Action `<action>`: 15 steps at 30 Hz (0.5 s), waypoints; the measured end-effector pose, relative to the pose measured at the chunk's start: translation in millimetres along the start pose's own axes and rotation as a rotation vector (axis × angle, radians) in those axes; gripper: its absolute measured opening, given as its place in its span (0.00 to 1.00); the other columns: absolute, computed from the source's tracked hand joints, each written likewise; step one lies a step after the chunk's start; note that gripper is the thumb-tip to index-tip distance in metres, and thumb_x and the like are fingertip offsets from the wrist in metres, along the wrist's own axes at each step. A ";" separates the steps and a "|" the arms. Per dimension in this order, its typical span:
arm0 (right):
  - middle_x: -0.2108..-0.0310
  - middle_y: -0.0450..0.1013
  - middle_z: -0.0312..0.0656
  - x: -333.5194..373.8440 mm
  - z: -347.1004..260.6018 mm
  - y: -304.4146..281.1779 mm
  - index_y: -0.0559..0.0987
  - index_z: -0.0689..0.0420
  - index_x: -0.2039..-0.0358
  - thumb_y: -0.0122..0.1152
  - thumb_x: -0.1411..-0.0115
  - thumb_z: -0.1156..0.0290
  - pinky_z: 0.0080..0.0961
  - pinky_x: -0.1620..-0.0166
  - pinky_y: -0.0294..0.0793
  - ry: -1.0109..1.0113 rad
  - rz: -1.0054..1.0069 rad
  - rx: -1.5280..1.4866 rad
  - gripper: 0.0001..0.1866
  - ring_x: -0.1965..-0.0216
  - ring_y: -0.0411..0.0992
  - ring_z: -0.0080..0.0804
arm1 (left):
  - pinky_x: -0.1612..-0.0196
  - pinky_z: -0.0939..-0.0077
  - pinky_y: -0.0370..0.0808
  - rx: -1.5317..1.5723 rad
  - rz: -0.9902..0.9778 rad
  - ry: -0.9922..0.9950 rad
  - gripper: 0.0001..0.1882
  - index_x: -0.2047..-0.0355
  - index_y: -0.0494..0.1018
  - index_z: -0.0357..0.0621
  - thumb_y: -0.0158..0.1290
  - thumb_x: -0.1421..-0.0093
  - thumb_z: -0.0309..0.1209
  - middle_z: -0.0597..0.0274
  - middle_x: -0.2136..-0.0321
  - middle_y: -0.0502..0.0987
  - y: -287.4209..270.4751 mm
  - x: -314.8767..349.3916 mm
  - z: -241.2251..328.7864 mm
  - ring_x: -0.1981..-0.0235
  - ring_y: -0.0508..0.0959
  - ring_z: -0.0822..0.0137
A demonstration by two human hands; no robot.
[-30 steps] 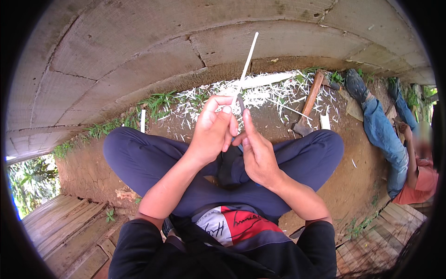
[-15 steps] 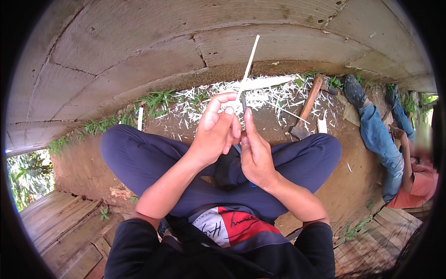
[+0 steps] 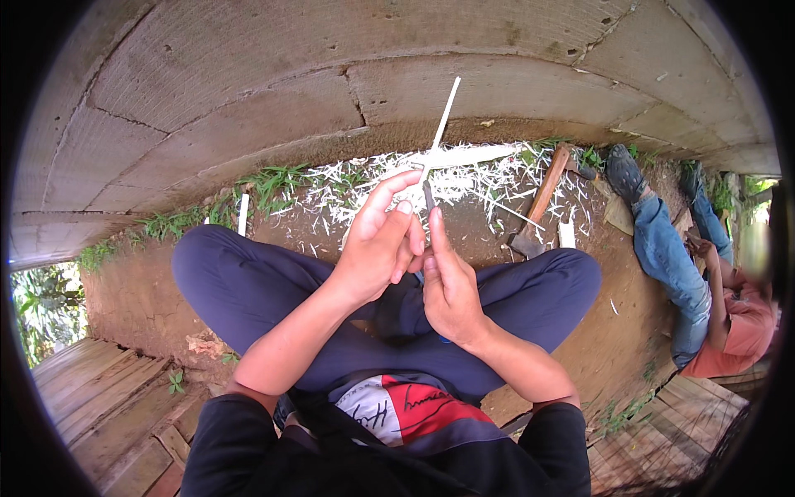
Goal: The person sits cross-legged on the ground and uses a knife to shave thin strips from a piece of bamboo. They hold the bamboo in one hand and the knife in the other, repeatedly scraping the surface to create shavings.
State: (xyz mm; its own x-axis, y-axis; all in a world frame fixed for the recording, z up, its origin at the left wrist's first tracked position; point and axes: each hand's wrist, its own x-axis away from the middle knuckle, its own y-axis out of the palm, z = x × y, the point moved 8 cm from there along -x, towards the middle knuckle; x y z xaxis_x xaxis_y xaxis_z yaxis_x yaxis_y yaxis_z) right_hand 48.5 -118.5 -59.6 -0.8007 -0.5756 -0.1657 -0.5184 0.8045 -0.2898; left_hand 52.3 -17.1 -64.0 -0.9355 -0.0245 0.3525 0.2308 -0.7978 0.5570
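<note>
My left hand [image 3: 377,248] pinches a thin, pale wooden stick [image 3: 445,116] that points up and away toward the wall. Its lower end disappears behind the fingers. Close beside it, my right hand [image 3: 451,290] is closed round a knife, with the index finger stretched along it. The dark knife blade [image 3: 429,195] meets the stick just past the left fingertips; the handle is hidden by the hand. Both hands are held above my crossed legs, fingers nearly touching.
White wood shavings [image 3: 331,195] cover the ground ahead, with a flat pale wood piece [image 3: 476,156] on them. A wooden-handled axe [image 3: 546,190] lies right of them, by a short pale block [image 3: 566,234]. Another person [image 3: 675,257] sits far right. A plank wall [image 3: 464,91] stands ahead.
The knife blade has drawn slightly back toward me and tilts more to the left against the stick. Both hands keep their grip. The whole view has shifted slightly.
</note>
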 end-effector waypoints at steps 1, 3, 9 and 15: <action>0.66 0.68 0.49 1.5 0.2 1.8 0.49 0.57 0.36 0.42 0.42 0.87 0.25 0.64 0.71 0.010 -0.010 -0.007 0.34 0.71 0.70 0.33 | 0.87 0.86 0.58 -0.004 0.008 0.008 0.19 0.42 0.55 0.45 0.33 0.34 0.28 0.64 0.82 0.67 -1.7 -0.7 -0.3 0.92 0.58 0.81; 0.66 0.68 0.49 4.5 -0.7 7.9 0.48 0.57 0.36 0.42 0.43 0.87 0.25 0.64 0.71 0.029 -0.032 -0.029 0.35 0.71 0.70 0.34 | 0.88 0.87 0.57 -0.016 0.029 0.022 0.20 0.41 0.54 0.45 0.33 0.34 0.28 0.65 0.82 0.67 -6.1 -0.9 -0.2 0.92 0.57 0.81; 0.65 0.68 0.50 4.9 0.9 7.9 0.48 0.57 0.35 0.42 0.43 0.88 0.24 0.64 0.71 0.022 -0.023 -0.029 0.35 0.71 0.70 0.34 | 0.88 0.88 0.56 -0.077 0.035 0.035 0.21 0.40 0.54 0.47 0.33 0.34 0.28 0.66 0.83 0.66 -6.8 -1.4 -2.2 0.92 0.57 0.82; 0.66 0.68 0.49 7.4 5.3 5.4 0.48 0.57 0.36 0.43 0.44 0.89 0.24 0.64 0.71 0.024 0.018 -0.019 0.36 0.72 0.69 0.34 | 0.89 0.89 0.55 -0.089 0.035 0.034 0.21 0.40 0.54 0.46 0.33 0.34 0.28 0.67 0.83 0.65 -3.8 -1.0 -6.1 0.92 0.56 0.82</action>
State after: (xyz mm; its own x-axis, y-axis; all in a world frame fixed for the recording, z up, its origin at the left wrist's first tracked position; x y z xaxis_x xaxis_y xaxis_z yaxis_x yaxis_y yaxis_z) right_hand 41.4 -119.2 -67.4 -0.8169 -0.5574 -0.1482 -0.5091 0.8176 -0.2690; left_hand 50.7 -17.6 -71.0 -0.9363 -0.0723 0.3435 0.2398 -0.8464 0.4754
